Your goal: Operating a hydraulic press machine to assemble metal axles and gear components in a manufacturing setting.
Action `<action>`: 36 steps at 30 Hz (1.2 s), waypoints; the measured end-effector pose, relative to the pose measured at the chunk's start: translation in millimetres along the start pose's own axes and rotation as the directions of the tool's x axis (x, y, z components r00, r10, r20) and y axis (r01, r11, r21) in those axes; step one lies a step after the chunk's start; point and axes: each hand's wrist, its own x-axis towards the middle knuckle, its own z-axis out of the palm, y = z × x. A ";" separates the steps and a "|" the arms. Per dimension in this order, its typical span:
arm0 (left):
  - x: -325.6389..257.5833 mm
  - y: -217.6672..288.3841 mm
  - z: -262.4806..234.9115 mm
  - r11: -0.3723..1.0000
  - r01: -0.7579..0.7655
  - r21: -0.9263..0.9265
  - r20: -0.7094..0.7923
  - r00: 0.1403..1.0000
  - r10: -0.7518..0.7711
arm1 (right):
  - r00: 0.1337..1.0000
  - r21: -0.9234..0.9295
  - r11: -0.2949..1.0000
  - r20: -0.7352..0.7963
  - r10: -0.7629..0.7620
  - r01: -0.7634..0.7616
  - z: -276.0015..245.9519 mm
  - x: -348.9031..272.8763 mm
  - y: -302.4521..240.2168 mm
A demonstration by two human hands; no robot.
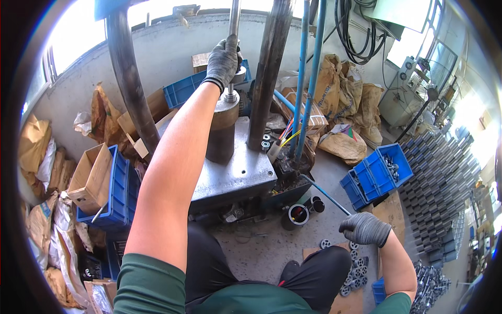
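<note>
My left hand (224, 62), in a grey knitted glove, is closed around an upright steel rod (235, 18) of the press. Just below that hand, beside the wrist, a round metal collar (239, 74) shows in part. Under it a thinner shaft stands on a dark steel cylinder (224, 128), which rests on the metal press bed (235, 175). Low on the right, my right hand (366, 228), also gloved, is closed at the end of a blue lever (329, 198). The lever slopes up to the machine's side. The far side of my left fingers is hidden.
Dark columns (269, 73) flank the press bed. Blue crates (379, 170) with metal parts stand right, near stacked metal pieces (439, 183). Small wheels (358, 272) lie on cardboard by my knee. Another blue crate (117, 188) stands left; brown sacks (340, 89) line the wall.
</note>
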 end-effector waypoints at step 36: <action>0.2 -4.9 -2.1 0.999 -0.039 0.026 0.003 0.999 0.039 | 0.995 0.076 0.997 -0.097 0.025 -0.018 8.3 -0.2 -3.6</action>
